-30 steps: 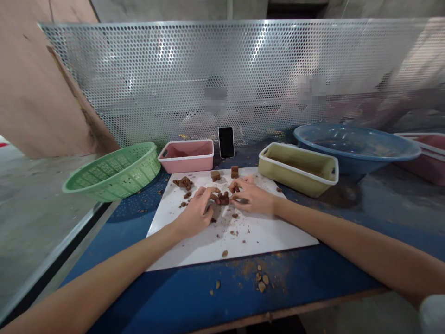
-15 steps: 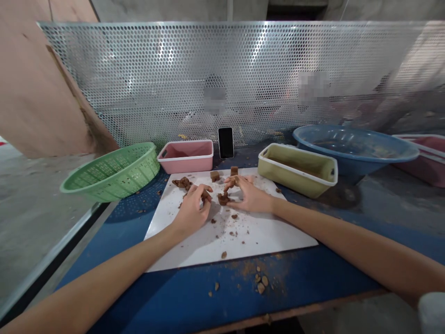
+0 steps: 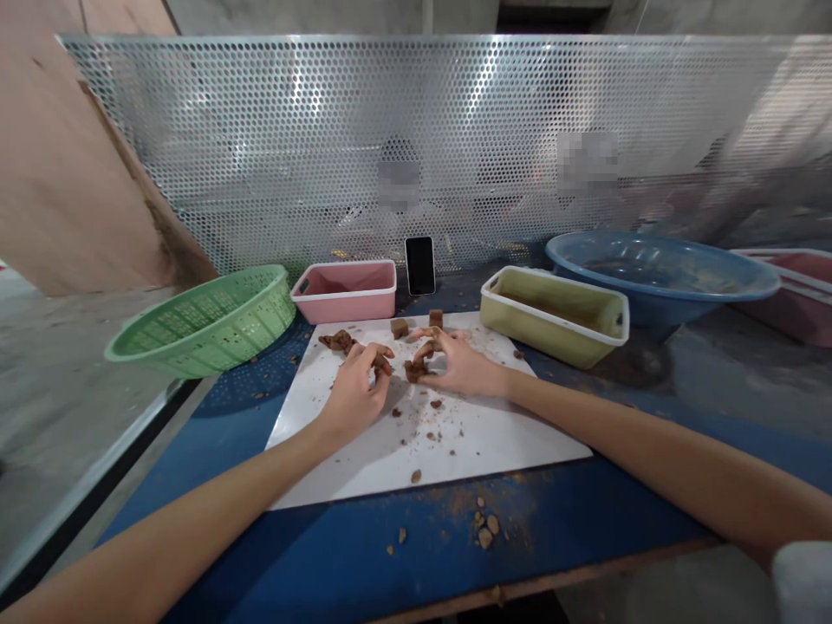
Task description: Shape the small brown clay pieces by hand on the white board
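My right hand reaches over the white board, thumb and fingers curved round a small, uneven lump of brown clay. To the left of that lump is my left hand, its fingers bent in toward the thumb and smeared brown; whether a bit of clay is between them is hidden. Behind my hands stand two small brown clay blocks, one on the left and one on the right. A rough clay heap lies beyond my left hand. Crumbs are scattered over the board.
A green basket, a pink bin, an upright dark-screened device, a yellow-green bin and a blue basin ring the board. Clay bits lie on the blue table. A perforated metal screen rises behind.
The fingers of my right hand have shifted slightly around the clay lump. My left hand stays nearly in place. The whole view has moved a little.
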A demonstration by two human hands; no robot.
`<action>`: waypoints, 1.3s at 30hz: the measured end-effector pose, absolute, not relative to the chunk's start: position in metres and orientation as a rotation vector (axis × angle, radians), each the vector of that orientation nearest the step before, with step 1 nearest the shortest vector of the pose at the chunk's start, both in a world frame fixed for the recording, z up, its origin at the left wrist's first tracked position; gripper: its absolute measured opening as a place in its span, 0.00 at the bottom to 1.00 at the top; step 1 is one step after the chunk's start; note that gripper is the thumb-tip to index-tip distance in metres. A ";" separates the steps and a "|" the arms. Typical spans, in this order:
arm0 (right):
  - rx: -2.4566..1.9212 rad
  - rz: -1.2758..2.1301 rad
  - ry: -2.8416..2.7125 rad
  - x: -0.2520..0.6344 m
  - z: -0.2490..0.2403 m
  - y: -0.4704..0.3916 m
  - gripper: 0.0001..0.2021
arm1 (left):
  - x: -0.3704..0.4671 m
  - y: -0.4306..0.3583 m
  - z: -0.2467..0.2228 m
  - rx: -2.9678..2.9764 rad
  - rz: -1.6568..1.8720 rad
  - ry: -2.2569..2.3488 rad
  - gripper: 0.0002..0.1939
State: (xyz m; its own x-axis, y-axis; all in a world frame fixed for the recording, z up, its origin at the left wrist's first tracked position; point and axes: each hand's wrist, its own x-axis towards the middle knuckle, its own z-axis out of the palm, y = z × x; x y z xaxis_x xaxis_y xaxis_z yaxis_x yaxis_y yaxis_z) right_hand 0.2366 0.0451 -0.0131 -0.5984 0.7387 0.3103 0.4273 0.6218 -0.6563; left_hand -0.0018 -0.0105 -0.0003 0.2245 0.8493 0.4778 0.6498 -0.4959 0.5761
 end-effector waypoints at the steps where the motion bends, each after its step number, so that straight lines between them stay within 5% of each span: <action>1: -0.922 0.717 -2.275 0.236 -0.013 0.045 0.35 | -0.002 -0.010 0.000 2.247 1.134 1.412 0.13; 29: -0.976 0.672 -2.266 0.225 -0.011 0.041 0.36 | -0.003 -0.009 -0.001 2.279 1.163 1.407 0.13; 39: -0.969 0.668 -2.272 0.236 -0.008 0.040 0.45 | -0.004 -0.009 -0.002 2.249 1.153 1.431 0.13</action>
State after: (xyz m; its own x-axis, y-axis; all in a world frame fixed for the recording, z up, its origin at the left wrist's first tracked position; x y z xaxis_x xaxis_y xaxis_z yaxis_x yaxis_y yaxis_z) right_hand 0.2363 0.0403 -0.0081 -0.5716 0.7608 0.3073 0.4734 0.6117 -0.6338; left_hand -0.0041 -0.0095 -0.0018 0.2106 0.8458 0.4902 0.6588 -0.4932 0.5680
